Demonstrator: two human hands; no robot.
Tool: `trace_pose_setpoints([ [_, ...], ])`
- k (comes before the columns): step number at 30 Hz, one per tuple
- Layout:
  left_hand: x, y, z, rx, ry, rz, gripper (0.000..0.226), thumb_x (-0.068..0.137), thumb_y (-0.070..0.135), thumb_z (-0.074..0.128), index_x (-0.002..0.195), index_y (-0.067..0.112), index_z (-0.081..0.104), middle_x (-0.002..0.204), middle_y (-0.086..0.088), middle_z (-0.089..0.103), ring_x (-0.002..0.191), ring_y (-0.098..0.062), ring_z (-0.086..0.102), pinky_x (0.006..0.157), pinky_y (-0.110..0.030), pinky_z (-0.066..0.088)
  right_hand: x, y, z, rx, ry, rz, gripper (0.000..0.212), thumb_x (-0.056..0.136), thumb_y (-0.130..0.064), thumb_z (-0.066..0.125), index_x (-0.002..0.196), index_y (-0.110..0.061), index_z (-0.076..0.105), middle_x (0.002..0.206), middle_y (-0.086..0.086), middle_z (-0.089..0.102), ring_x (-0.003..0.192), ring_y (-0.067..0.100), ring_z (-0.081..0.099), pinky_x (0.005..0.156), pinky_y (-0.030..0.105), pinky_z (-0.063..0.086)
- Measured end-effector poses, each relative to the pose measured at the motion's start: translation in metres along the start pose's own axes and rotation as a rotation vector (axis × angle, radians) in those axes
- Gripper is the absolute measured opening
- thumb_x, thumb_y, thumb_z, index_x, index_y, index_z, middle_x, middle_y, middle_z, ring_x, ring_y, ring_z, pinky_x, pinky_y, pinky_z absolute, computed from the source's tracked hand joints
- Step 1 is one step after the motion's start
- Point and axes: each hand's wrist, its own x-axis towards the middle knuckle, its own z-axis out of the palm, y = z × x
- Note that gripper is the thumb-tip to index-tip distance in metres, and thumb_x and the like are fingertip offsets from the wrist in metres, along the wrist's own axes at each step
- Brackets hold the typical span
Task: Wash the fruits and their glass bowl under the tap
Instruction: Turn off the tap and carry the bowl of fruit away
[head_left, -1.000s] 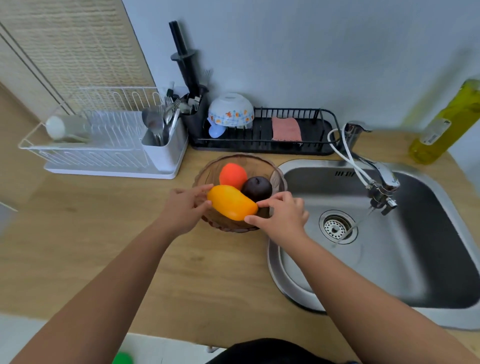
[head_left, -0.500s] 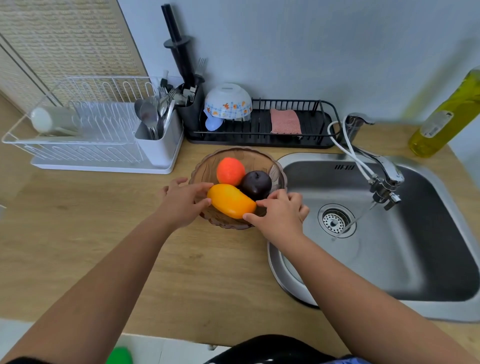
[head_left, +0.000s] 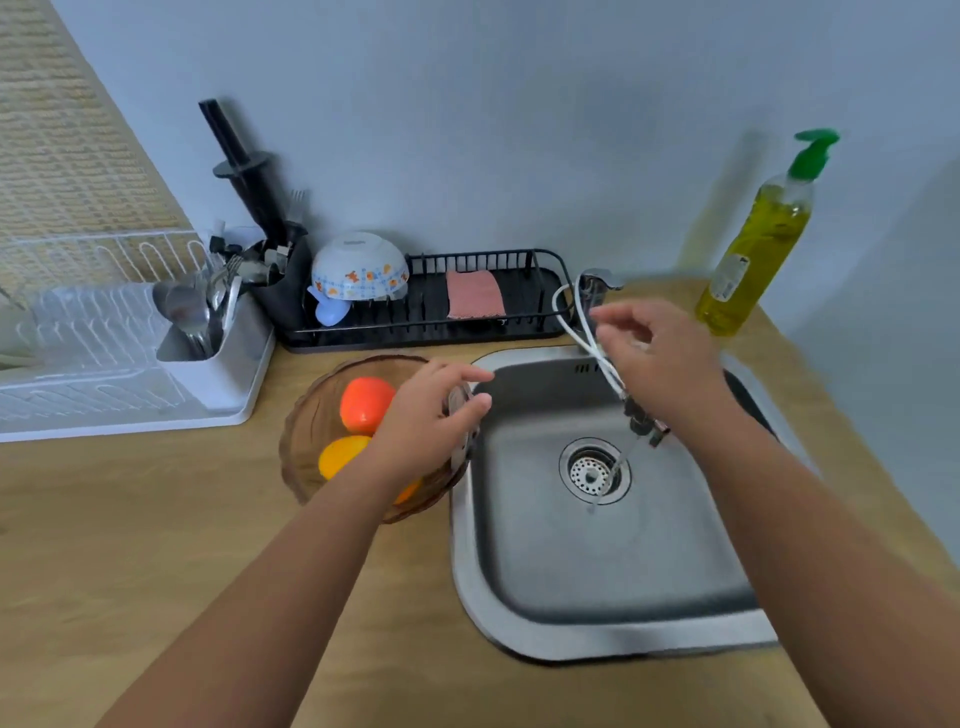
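Observation:
The brown glass bowl (head_left: 306, 441) stands on the wooden counter just left of the sink. An orange-red fruit (head_left: 363, 402) and a yellow-orange fruit (head_left: 340, 454) show in it; the dark fruit is hidden under my left hand. My left hand (head_left: 426, 415) reaches across the bowl, thumb and fingers closed on its right rim. My right hand (head_left: 649, 358) hovers over the tap (head_left: 597, 283) and its spout, fingers apart, holding nothing. A thin stream of water falls from the spout end (head_left: 644, 426) toward the drain (head_left: 592, 470).
The steel sink (head_left: 597, 571) fills the right side. A black drying rack (head_left: 519, 319) with an upturned bowl and pink cloth stands behind. A white dish rack (head_left: 104, 353) with cutlery is at left. A green-capped soap bottle (head_left: 753, 249) stands at back right.
My right hand left the bowl and moved right and up to the tap. My left hand crossed over the fruits to the bowl's right rim. The view swung right.

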Motion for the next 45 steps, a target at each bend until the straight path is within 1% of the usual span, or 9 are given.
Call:
trace_pose_setpoints([
  [6,0.053,0.05,0.081,-0.14,-0.151,0.007,0.028,0.099,0.031,0.054,0.126,0.027,0.063,0.124,0.007,0.06,0.118,-0.009,0.055,0.106,-0.035,0.043,0.075,0.07,-0.032,-0.114,-0.043,0.118,0.031,0.094,-0.015,0.054,0.123,-0.019,0.065,0.106,0.002,0.065,0.095,0.012,0.053,0.099,0.032,0.045],
  [8,0.066,0.067,0.1,-0.175,-0.177,0.004,0.032,0.101,0.034,0.05,0.131,0.028,0.06,0.13,0.008,0.057,0.121,-0.008,0.052,0.106,-0.033,0.041,0.095,0.088,-0.029,-0.144,-0.126,0.087,0.034,0.095,-0.017,0.053,0.128,-0.017,0.061,0.122,0.005,0.065,0.111,0.019,0.058,0.108,0.036,0.04],
  [12,0.08,0.087,0.121,-0.266,-0.264,0.018,0.055,0.09,0.053,0.049,0.139,0.028,0.055,0.144,0.014,0.049,0.134,-0.002,0.043,0.114,-0.029,0.031,0.122,0.1,-0.022,-0.184,-0.323,0.007,0.039,0.1,-0.018,0.046,0.138,-0.017,0.052,0.145,0.003,0.051,0.136,0.02,0.043,0.114,0.031,0.029],
  [15,0.078,0.087,0.13,-0.244,-0.276,0.054,0.054,0.09,0.047,0.054,0.14,0.028,0.055,0.143,0.021,0.045,0.136,0.003,0.038,0.112,-0.023,0.027,0.134,0.105,-0.014,-0.193,-0.42,-0.045,0.041,0.103,-0.019,0.039,0.143,-0.015,0.046,0.15,0.002,0.044,0.141,0.018,0.035,0.113,0.027,0.022],
  [20,0.074,0.084,0.138,-0.256,-0.238,0.051,0.052,0.088,0.048,0.05,0.136,0.029,0.057,0.144,0.02,0.045,0.14,0.003,0.032,0.113,-0.022,0.024,0.145,0.121,-0.001,-0.147,-0.485,-0.084,0.041,0.104,-0.023,0.037,0.144,-0.016,0.044,0.153,0.0,0.039,0.143,0.017,0.031,0.116,0.029,0.019],
  [27,0.072,0.083,0.143,-0.252,-0.192,0.052,0.054,0.087,0.05,0.047,0.134,0.025,0.058,0.146,0.015,0.047,0.145,-0.003,0.029,0.12,-0.037,0.025,0.146,0.137,0.009,-0.131,-0.435,-0.17,0.04,0.102,-0.015,0.041,0.141,-0.014,0.049,0.151,0.001,0.042,0.142,0.015,0.035,0.112,0.018,0.017],
  [35,0.071,0.084,0.144,-0.247,-0.192,0.044,0.053,0.089,0.051,0.047,0.135,0.027,0.056,0.146,0.02,0.045,0.146,-0.004,0.028,0.119,-0.035,0.027,0.136,0.143,0.017,-0.233,-0.439,-0.214,0.067,0.085,0.015,0.036,0.145,-0.015,0.042,0.157,-0.001,0.031,0.144,0.013,0.029,0.114,0.018,0.016],
  [40,0.07,0.086,0.142,-0.242,-0.205,0.021,0.056,0.087,0.053,0.047,0.136,0.027,0.056,0.148,0.019,0.044,0.146,-0.002,0.026,0.118,-0.031,0.025,0.146,0.144,0.015,-0.282,-0.421,-0.263,0.042,0.098,-0.007,0.045,0.139,-0.017,0.052,0.15,-0.002,0.043,0.14,0.014,0.038,0.113,0.02,0.022],
  [45,0.069,0.086,0.143,-0.235,-0.202,0.014,0.056,0.087,0.054,0.046,0.137,0.028,0.054,0.15,0.015,0.044,0.147,-0.006,0.026,0.12,-0.041,0.026,0.148,0.145,0.016,-0.273,-0.402,-0.242,0.036,0.099,-0.018,0.05,0.134,-0.022,0.056,0.146,-0.005,0.047,0.136,0.014,0.043,0.111,0.021,0.026],
])
